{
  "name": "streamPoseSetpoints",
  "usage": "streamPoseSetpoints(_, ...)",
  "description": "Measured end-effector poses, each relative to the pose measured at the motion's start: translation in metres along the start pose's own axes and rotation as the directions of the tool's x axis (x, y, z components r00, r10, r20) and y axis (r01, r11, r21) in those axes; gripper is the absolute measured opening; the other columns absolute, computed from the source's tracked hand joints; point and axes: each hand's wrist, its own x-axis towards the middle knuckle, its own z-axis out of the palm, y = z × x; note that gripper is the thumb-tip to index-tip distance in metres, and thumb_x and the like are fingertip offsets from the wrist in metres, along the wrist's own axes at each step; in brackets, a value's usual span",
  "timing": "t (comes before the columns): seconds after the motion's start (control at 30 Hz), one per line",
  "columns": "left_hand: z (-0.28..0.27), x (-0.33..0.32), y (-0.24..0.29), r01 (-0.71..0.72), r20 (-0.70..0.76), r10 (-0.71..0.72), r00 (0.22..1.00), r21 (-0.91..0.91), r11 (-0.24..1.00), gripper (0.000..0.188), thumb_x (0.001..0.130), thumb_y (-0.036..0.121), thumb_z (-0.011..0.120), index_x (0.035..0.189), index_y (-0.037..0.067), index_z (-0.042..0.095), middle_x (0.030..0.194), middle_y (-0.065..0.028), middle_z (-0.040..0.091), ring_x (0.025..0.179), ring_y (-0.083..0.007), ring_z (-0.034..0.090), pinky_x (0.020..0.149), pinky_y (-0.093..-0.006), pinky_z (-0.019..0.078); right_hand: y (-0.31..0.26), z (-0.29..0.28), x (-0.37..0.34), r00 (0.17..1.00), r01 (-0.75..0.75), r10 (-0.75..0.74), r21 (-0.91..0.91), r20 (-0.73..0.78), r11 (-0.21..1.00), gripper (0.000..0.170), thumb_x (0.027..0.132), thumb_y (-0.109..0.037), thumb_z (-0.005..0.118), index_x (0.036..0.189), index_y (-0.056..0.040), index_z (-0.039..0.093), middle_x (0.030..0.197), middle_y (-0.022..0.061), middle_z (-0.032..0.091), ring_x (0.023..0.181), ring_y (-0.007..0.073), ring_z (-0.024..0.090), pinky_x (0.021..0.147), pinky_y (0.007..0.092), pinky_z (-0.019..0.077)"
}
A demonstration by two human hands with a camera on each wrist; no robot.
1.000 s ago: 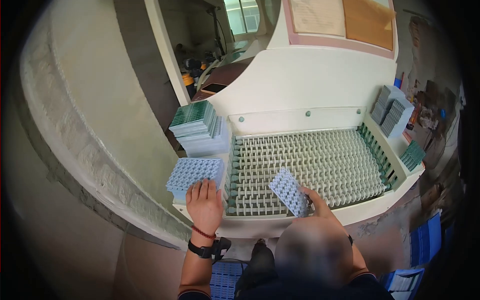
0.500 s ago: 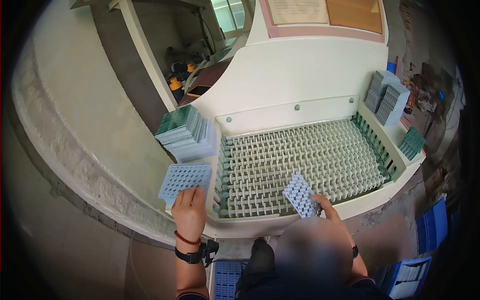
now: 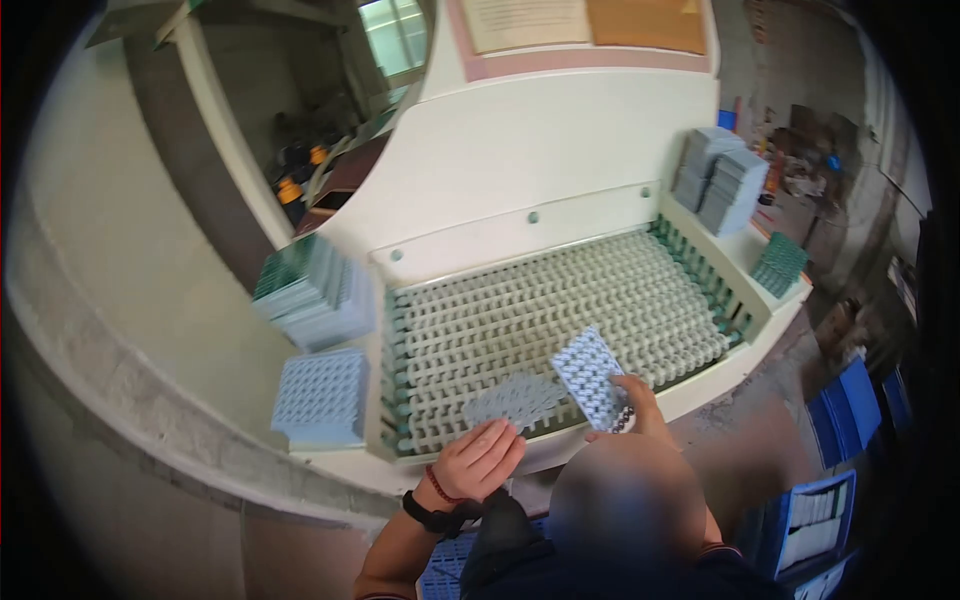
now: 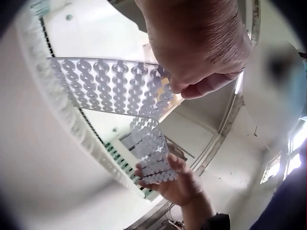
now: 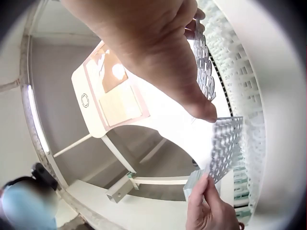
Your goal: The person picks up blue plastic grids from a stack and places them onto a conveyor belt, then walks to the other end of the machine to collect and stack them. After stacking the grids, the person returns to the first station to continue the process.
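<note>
My left hand (image 3: 482,460) pinches a thin grey circuit-board panel (image 3: 515,400) by its near edge, over the front left of the roller bed. Rows of ring shapes and openings fill this panel, clear in the left wrist view (image 4: 105,86). To the right, my right hand (image 3: 640,405) grips a pale blue perforated circuit-board panel (image 3: 588,370) by its right side, thumb on top, tilted above the rollers. Close together, the two panels overlap in the left wrist view. At the left stands a stack of similar pale blue panels (image 3: 320,395).
The roller bed (image 3: 540,310) lies inside a cream machine frame (image 3: 540,130). Behind the left stack rises a taller pile with a green top (image 3: 300,280). Grey stacks (image 3: 735,190) and green panels (image 3: 780,265) stand on the right ledge. Blue crates (image 3: 815,525) sit at lower right.
My left hand has left the stack on the left and moved right over the rollers, carrying a panel. My right hand keeps its panel. The head view has shifted, so the machine appears further left.
</note>
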Motion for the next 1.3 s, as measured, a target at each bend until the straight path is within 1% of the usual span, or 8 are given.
streamPoseSetpoints(0.07,0.023,-0.012,0.004,0.041,0.043,-0.037,0.998,-0.083,0.996,0.016,0.072,0.004,0.062,0.088,0.003,0.065,0.093,-0.0102,0.064,0.091,-0.0237,0.062,0.080,-0.0345,0.0532,0.000,-0.003,0.000,0.997,-0.048,0.020,-0.382,-0.078,0.923,0.087,0.053,-0.043,0.083,0.124,-0.0069,0.047,0.124,0.0297,0.042,0.114,0.0427,0.043,0.097,0.0457,0.0352)
streamPoseSetpoints(0.17,0.035,-0.031,0.011,0.050,0.062,-0.041,0.997,-0.153,0.987,0.016,0.071,0.004,0.062,0.087,0.003,0.064,0.090,-0.0102,0.064,0.089,-0.0249,0.062,0.079,-0.0351,0.0524,-0.007,-0.004,0.004,0.988,-0.156,0.143,-0.454,-0.064,0.877,0.087,0.055,-0.049,0.079,0.124,-0.0064,0.048,0.126,0.0324,0.040,0.115,0.0455,0.040,0.097,0.0477,0.0335)
streamPoseSetpoints(0.43,0.020,-0.079,0.015,0.425,0.292,-0.405,0.866,-0.006,0.905,0.019,0.070,0.003,0.059,0.089,0.003,0.062,0.093,-0.0089,0.062,0.094,-0.0248,0.059,0.081,-0.0368,0.0471,0.009,0.037,0.024,0.979,-0.202,0.171,-0.705,-0.115,0.680,0.087,0.058,-0.063,0.070,0.118,-0.0019,0.054,0.128,0.0315,0.040,0.117,0.0425,0.039,0.096,0.0479,0.0301)
streamPoseSetpoints(0.63,0.030,-0.050,0.018,0.574,0.270,-0.542,0.795,-0.050,0.817,0.030,0.075,0.015,0.065,0.103,0.006,0.061,0.108,-0.0125,0.059,0.105,-0.0288,0.054,0.090,-0.0399,0.0431,0.011,0.054,0.025,0.996,-0.089,0.043,-0.687,-0.084,0.721,0.078,0.061,-0.062,0.068,0.112,-0.0036,0.059,0.124,0.0262,0.047,0.116,0.0399,0.042,0.096,0.0474,0.0302)
streamPoseSetpoints(0.7,0.041,-0.034,0.018,0.593,0.419,-0.541,0.729,0.008,0.806,0.049,0.077,0.030,0.068,0.118,0.007,0.055,0.125,-0.0157,0.050,0.116,-0.0320,0.047,0.098,-0.0425,0.0368,0.013,0.050,0.023,0.996,-0.050,-0.012,-0.691,-0.084,0.721,0.072,0.064,-0.058,0.069,0.112,-0.0051,0.060,0.123,0.0246,0.049,0.116,0.0393,0.043,0.096,0.0474,0.0304)
streamPoseSetpoints(0.9,0.058,-0.050,0.016,0.636,0.485,-0.584,0.651,0.072,0.769,0.065,0.078,0.049,0.061,0.127,0.009,0.047,0.135,-0.0170,0.042,0.126,-0.0326,0.038,0.105,-0.0476,0.0246,0.011,0.044,0.011,0.981,0.194,-0.145,-0.657,0.128,0.729,0.057,0.069,-0.048,0.069,0.111,-0.0099,0.061,0.123,0.0183,0.052,0.113,0.0384,0.045,0.094,0.0475,0.0327)
streamPoseSetpoints(1.13,0.043,-0.066,0.007,0.654,0.476,-0.617,0.626,0.110,0.748,0.066,0.077,0.047,0.064,0.127,0.008,0.047,0.135,-0.0172,0.041,0.126,-0.0336,0.038,0.104,-0.0484,0.0263,-0.009,0.080,0.015,0.966,0.257,-0.207,-0.631,0.153,0.732,0.058,0.063,-0.043,0.073,0.110,-0.0102,0.061,0.116,0.0164,0.055,0.108,0.0343,0.047,0.087,0.0452,0.0363)
streamPoseSetpoints(1.3,-0.008,-0.048,0.007,0.655,0.241,-0.661,0.711,0.117,0.747,0.059,0.076,0.034,0.068,0.121,0.001,0.050,0.131,-0.0195,0.043,0.124,-0.0360,0.040,0.103,-0.0494,0.0294,-0.018,0.086,0.022,0.968,0.247,-0.213,-0.617,0.130,0.747,0.056,0.061,-0.040,0.075,0.106,-0.0082,0.063,0.111,0.0150,0.056,0.103,0.0304,0.049,0.085,0.0423,0.0366)
